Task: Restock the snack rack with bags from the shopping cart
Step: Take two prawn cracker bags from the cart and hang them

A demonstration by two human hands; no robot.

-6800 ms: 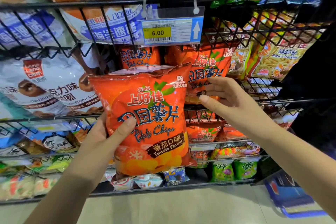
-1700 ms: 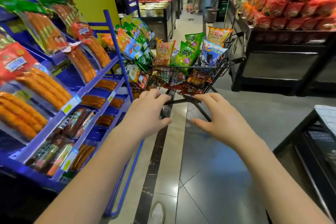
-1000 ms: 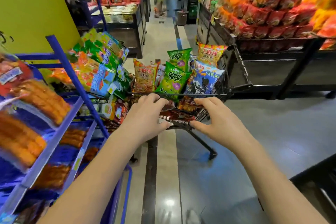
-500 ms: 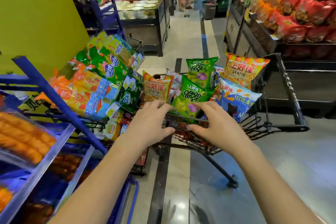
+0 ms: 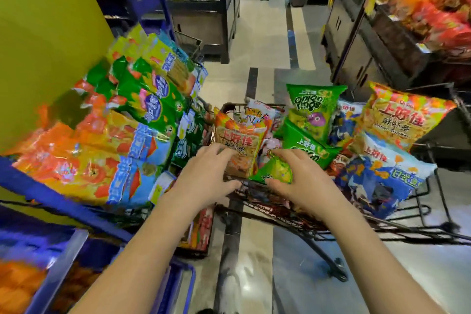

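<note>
A yellow wall (image 5: pixel 46 33) fills the far left. In front of it stands a blue rack (image 5: pixel 51 194) piled with orange, yellow and green snack packs (image 5: pixel 114 155), whose print is too blurred to read. On the far right, dark shelves (image 5: pixel 369 53) carry heaps of red and orange packets. The wire shopping cart (image 5: pixel 305 222) stands in the middle of the aisle, just right of the rack, with its near rim under the wrists, and it is stuffed with upright bags. The biggest is a large prawn cracker bag (image 5: pixel 400 120) at the cart's right side, orange and yellow with 上好佳 in red and 鲜虾条 below. In front of it leans a blue bag (image 5: pixel 382 181), white at the top, marked 上好佳 and 日式. At the far middle stands a green onion rings bag (image 5: pixel 313 109) reading "Onion rings" over a purple cartoon figure, and a second green bag (image 5: pixel 303 145) leans against its foot. At the cart's near left is a small prawn cracker bag (image 5: pixel 239 143), orange, puffy and crinkled, with 上好佳 in red. The left hand (image 5: pixel 206 176) holds it low down, fingers over the front and thumb under the bottom edge. The right hand (image 5: pixel 303 181) pinches a small green bag (image 5: pixel 275 172) just beside it, fingers on top and thumb beneath.
</note>
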